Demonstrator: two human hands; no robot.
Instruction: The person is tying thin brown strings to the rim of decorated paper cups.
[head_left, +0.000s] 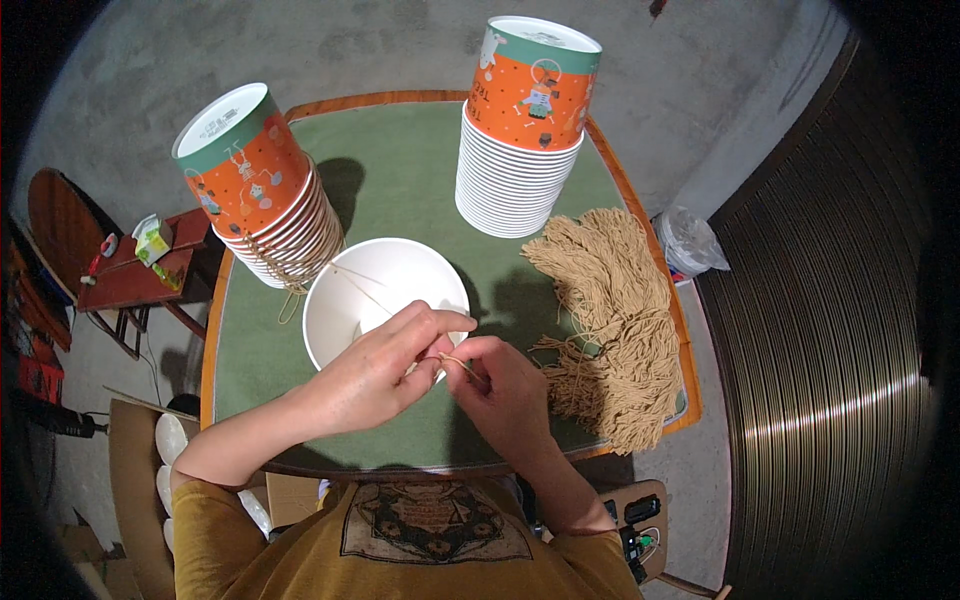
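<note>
My left hand [385, 365] and my right hand [500, 388] meet over the near right rim of a white paper bucket [400, 265]. Both pinch a thin tan cord [447, 358] between thumb and fingers. A length of cord runs from my left fingers across the bucket's mouth to its far left side. Upside-down orange and green printed buckets [250, 185] stand stacked at the left, with tan cords draped along their rims. Beside my right hand lies a thick bundle of tan cords [615, 310]. Fingers hide part of the cord's crossing.
Another tall stack of upturned buckets [520, 180] stands at the table's far right. The green table [390, 140] has a wooden edge. A cardboard box [140, 470] with white items is at lower left, a red side table [190, 235] beyond. A ribbed shutter [830, 330] rises at right.
</note>
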